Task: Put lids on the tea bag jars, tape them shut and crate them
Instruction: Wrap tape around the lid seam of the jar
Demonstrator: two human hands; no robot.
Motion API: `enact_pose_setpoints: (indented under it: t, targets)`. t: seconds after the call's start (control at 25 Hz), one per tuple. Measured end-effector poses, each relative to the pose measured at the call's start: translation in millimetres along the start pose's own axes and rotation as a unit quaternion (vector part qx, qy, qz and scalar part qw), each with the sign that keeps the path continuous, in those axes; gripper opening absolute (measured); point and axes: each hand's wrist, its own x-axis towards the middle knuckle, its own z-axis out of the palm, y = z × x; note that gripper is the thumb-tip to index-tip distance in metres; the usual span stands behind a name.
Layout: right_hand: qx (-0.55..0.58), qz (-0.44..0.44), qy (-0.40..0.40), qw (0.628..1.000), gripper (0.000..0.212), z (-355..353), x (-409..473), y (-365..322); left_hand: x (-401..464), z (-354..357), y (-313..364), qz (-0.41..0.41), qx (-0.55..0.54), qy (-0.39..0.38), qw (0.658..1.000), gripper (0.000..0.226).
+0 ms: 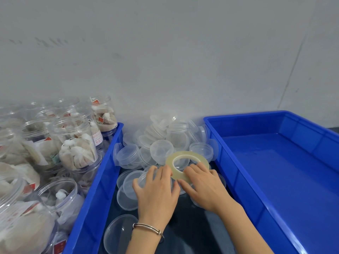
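Observation:
A roll of clear yellowish tape point(189, 156) lies tilted on a heap of clear plastic lids point(161, 142) between two blue crates. My right hand point(203, 184) rests on the near rim of the roll, fingers curled over it. My left hand point(157, 189) is spread over a clear lid point(145, 178) beside the roll, its fingertips touching the tape's left edge. Several open jars of tea bags point(77, 143) fill the left crate point(102, 173), none with a lid on. The right crate point(275, 180) holds nothing.
More loose lids point(119, 233) lie on the dark surface near me, between the crates. A grey wall point(165, 52) stands right behind the lid heap. A metal bangle point(148, 227) circles my left wrist.

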Motion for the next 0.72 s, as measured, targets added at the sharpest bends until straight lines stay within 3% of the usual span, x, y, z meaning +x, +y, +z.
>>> enact_pose_setpoints:
  t: [0.72]
  targets:
    - [0.0, 0.0, 0.009, 1.0, 0.03, -0.4, 1.8, 1.0, -0.4, 8.7, -1.8, 0.041, -0.037, 0.11, 0.992, 0.014]
